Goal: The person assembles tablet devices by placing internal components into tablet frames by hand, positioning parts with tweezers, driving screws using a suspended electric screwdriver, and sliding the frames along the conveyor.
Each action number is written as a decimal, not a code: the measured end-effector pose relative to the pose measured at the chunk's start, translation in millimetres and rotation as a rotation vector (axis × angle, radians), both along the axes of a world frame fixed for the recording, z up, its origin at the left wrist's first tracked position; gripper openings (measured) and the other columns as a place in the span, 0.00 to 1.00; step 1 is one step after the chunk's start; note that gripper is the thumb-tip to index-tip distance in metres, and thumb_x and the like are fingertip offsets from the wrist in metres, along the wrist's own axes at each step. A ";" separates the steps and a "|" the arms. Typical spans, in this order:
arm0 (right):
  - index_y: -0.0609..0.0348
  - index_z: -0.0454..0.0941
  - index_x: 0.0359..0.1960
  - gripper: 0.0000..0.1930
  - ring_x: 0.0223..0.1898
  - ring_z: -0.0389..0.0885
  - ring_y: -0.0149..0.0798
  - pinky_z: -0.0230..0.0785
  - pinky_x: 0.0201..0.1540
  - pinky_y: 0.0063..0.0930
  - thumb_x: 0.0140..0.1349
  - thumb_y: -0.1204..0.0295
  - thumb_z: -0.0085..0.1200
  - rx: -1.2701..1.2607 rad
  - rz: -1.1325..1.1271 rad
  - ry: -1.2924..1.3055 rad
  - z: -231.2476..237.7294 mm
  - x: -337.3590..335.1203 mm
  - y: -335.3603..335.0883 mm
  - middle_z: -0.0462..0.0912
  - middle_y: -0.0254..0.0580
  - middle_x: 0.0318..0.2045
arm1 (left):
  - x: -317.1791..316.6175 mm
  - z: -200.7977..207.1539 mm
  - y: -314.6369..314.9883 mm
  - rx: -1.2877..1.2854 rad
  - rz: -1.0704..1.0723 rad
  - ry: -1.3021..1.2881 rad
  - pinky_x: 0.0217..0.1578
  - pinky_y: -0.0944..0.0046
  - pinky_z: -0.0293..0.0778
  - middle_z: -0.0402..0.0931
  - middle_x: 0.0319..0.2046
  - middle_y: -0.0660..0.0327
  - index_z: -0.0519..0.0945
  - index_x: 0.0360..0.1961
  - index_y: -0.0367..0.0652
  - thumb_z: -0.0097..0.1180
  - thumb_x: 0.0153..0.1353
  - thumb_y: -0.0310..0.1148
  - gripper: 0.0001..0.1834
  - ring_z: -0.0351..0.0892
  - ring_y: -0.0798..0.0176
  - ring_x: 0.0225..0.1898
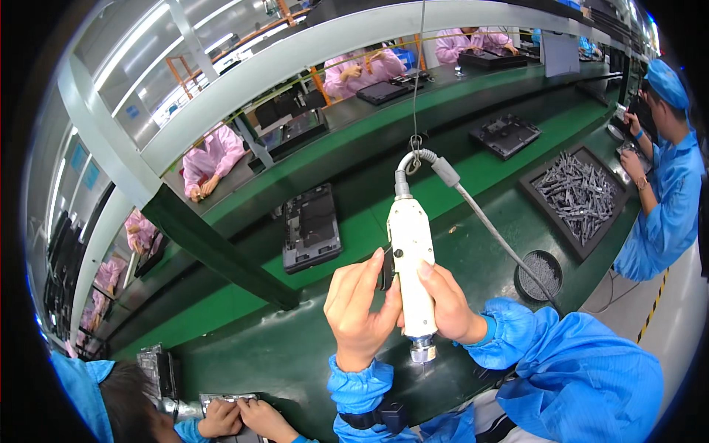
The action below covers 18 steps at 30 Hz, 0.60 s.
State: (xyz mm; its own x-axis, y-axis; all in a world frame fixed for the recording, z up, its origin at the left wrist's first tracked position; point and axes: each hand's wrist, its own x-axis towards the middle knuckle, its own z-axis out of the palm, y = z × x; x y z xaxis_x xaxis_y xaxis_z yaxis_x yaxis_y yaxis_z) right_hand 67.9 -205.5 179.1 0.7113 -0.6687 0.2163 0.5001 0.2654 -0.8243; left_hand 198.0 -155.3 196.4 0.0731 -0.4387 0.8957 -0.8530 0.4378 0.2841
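A white electric screwdriver (413,258) hangs upright from a wire in front of me, its metal tip and thin bit pointing down. My right hand (452,308) grips the lower part of its body, with the thumb lying along the front. On the other side, my left hand (358,306) has thumb and fingertips at the black lever (386,267) on the screwdriver's side. Part of those left fingertips is hidden behind the tool. A grey cable (491,229) loops from its top and runs down to the right.
To the right are a black tray of dark plastic parts (580,196) and a round bowl of small screws (539,275). Dark device housings (312,227) lie on the green line. Co-workers sit at lower left (96,399), right (665,177) and across. A wrapped post (214,244) rises at left.
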 end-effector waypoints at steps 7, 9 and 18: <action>0.65 0.69 0.46 0.17 0.26 0.77 0.27 0.70 0.28 0.20 0.71 0.62 0.36 -0.099 -0.113 0.017 -4.5 4.1 -0.6 0.77 0.38 0.30 | -1.4 2.9 2.0 0.105 -0.032 0.109 0.30 0.67 0.73 0.79 0.30 0.54 0.79 0.44 0.31 0.60 0.41 0.17 0.23 0.76 0.61 0.29; 0.65 0.68 0.48 0.17 0.28 0.76 0.26 0.70 0.29 0.20 0.70 0.63 0.38 -0.151 -0.137 0.035 -8.5 7.4 -2.8 0.77 0.38 0.30 | -0.6 3.1 2.7 0.133 -0.021 0.146 0.29 0.66 0.74 0.79 0.30 0.54 0.80 0.43 0.32 0.61 0.40 0.17 0.22 0.77 0.60 0.29; 0.69 0.66 0.50 0.18 0.33 0.77 0.28 0.70 0.34 0.25 0.69 0.65 0.39 -0.401 -0.290 0.093 -17.0 14.0 -2.4 0.79 0.42 0.35 | -6.9 3.9 9.1 0.204 0.032 0.350 0.29 0.68 0.74 0.79 0.27 0.55 0.80 0.41 0.33 0.61 0.42 0.18 0.19 0.76 0.64 0.26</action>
